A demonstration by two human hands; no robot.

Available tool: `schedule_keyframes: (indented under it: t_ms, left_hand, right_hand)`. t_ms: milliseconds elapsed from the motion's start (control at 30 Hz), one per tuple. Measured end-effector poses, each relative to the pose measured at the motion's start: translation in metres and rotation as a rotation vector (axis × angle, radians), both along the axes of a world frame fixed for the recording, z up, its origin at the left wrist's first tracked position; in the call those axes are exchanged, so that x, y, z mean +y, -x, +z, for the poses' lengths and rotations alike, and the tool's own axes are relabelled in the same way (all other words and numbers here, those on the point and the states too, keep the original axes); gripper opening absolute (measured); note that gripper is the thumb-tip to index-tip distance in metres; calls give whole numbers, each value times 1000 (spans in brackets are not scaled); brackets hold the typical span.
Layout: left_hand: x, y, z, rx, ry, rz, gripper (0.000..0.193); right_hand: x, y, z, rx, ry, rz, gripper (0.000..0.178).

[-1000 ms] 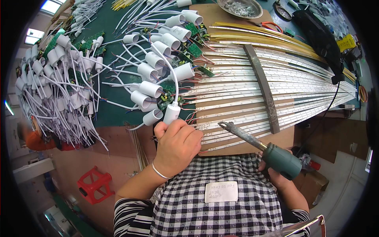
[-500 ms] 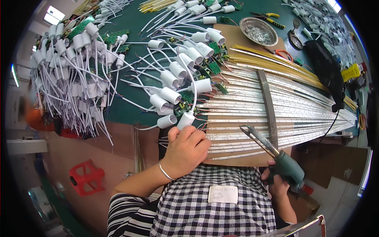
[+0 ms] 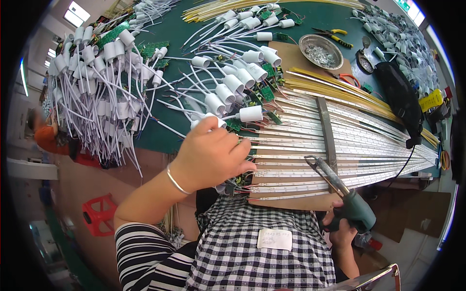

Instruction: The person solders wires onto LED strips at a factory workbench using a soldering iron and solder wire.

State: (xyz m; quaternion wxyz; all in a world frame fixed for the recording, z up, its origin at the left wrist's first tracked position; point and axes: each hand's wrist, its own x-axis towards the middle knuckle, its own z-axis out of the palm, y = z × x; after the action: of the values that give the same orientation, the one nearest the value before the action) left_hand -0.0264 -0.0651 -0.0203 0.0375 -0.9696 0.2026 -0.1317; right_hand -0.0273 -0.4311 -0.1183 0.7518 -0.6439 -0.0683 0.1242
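My left hand, with its fingers curled and thumb apart, lies over the near end of a row of white cylindrical caps with cables. One white cap shows just beyond the index finger; whatever the fingers hold is hidden beneath them. Thin red wires join small green circuit boards to long white LED strips, laid side by side on brown cardboard. My right hand is wrapped round the green handle of a soldering gun, whose metal tip points up and left over the nearer strips.
A dark bar lies across the strips. Beyond are a metal bowl of scraps, yellow-handled pliers and a black cloth bundle. More capped cables are heaped at the left; a red stool stands on the floor.
My left hand has moved up and left from a cap at the near end, and the cable arching above it no longer shows. The right hand still holds the soldering gun.
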Motion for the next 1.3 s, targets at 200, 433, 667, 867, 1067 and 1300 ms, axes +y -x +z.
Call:
schedule_keyframes:
  t_ms: [200, 433, 667, 867, 1067, 1300]
  left_hand:
    - [77, -97, -9, -161, 199, 302, 16]
    - [109, -171, -52, 4, 276, 625, 19]
    - [109, -179, -53, 29, 146, 607, 15]
    - [126, -171, -61, -38, 128, 568, 15]
    - [138, -166, -67, 75, 383, 546, 18]
    - [139, -186, -50, 231, 185, 479, 17]
  right_hand:
    - [3, -1, 2, 2, -25, 11, 48]
    - [10, 5, 4, -3, -4, -78, 54]
    - [11, -1, 11, 36, 16, -50, 53]
    - [7, 3, 3, -1, 5, -80, 53]
    - [-6, 6, -1, 42, -102, 93, 46]
    - [-5, 12, 1, 77, -93, 100, 46]
